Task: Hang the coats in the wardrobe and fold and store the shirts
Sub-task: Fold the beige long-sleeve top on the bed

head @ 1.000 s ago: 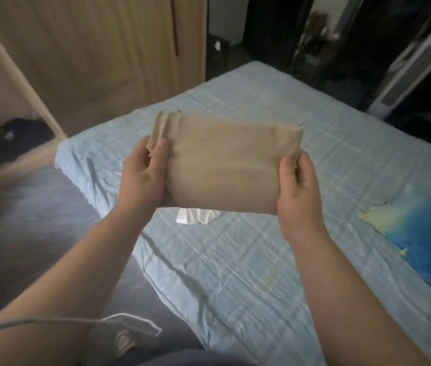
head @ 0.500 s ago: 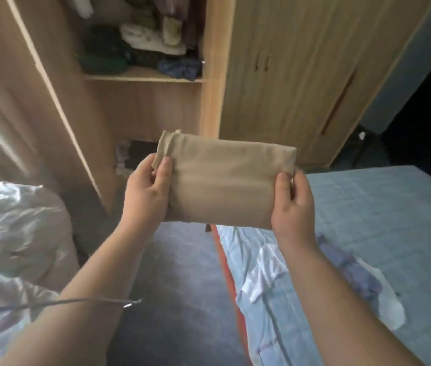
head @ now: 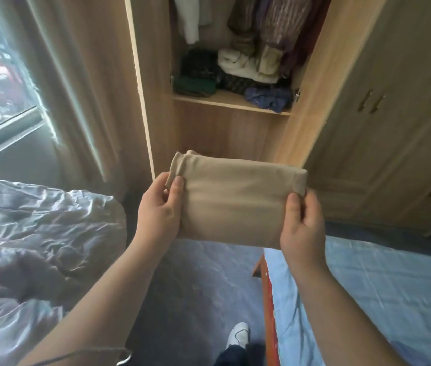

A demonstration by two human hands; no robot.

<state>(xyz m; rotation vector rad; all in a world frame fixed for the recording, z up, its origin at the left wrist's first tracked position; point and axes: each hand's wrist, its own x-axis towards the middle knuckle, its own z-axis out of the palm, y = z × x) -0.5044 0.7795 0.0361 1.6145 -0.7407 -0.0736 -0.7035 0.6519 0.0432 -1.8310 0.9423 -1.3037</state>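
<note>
Head view. Gripping folded beige shirt [head: 235,204] by both ends: left hand [head: 160,210] on left edge, right hand [head: 301,225] on right edge, thumbs on near face. Holding it in air, in front of open wardrobe [head: 314,88], lower than wardrobe shelf [head: 225,100] piled with clothes [head: 246,67]. Blue bed [head: 380,299] right of wardrobe, rumpled white duvet [head: 37,225] left, white shoe [head: 239,336] on floor before it.

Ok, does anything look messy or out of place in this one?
Yes, the wardrobe shelf: the clothes on it lie in loose, crumpled heaps, and a blue garment at the right spills over its front edge. The folded shirt gripped by the left hand and right hand looks tidy.
</note>
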